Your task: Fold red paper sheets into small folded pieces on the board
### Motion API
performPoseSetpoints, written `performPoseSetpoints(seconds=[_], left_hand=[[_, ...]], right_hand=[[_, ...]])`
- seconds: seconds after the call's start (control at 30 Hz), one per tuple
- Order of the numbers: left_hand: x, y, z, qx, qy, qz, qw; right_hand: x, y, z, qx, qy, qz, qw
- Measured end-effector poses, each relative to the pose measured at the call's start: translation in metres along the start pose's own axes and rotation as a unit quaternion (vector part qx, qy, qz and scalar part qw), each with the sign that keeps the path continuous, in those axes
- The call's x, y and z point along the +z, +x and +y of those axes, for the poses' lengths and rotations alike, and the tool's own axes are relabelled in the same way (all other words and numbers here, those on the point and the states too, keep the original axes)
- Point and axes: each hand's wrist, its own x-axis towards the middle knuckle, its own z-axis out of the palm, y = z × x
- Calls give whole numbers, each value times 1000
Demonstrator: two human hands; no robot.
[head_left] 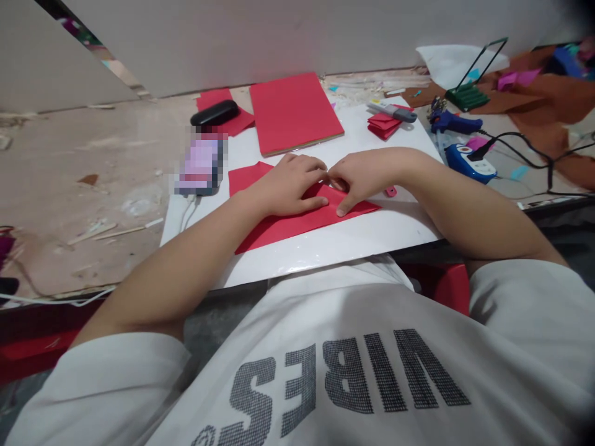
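Observation:
A sheet of red paper (279,228) lies partly folded on a white board in front of me. My left hand (297,184) rests over its middle, fingers bent at the far side and thumb stretched on the surface, keeping hold of the paper. Close beside it, my right hand (365,176) is curled, its thumb pressing down near the paper's right part. The fingertips of both hands nearly meet at the fold. Part of the paper is hidden under the hands. A small pink object (391,192) shows just beyond my right wrist.
On the white board (297,265) sit a red-covered pad (295,114), a phone (199,164) with a cable, and folded red pieces (383,126) under a utility knife (395,112). A black case (214,113) is behind. At right are a blue glue gun (458,122) and cords.

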Motion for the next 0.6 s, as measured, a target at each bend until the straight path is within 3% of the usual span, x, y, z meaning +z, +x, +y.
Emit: performPoseSetpoints(seconds=[0.43,0.6], left_hand=[[0,1,11,5,9,-30,1000],[2,1,12,7,13,-40,999]], right_hand=[[1,-13,-14,36,-71,19,997],[-2,-32,-17,104,-99,7,990]])
